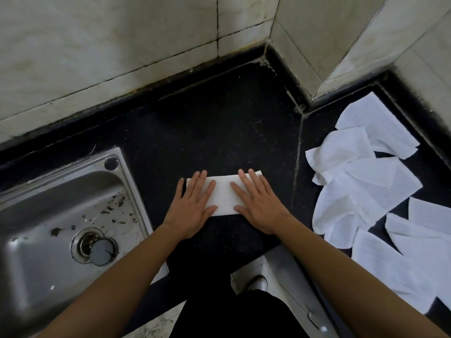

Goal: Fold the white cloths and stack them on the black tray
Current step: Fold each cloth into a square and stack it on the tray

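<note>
White cloth [223, 193], folded, lies on the black counter [207, 132]. Left hand [192, 206] and right hand [258, 203] press it flat, fingers spread.

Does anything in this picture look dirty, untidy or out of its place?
Dark specks of debris lie in the sink near its drain. At the right, the unfolded white cloths lie in a crumpled, overlapping heap. The folded cloth under the left hand and right hand lies flat and neat.
</note>
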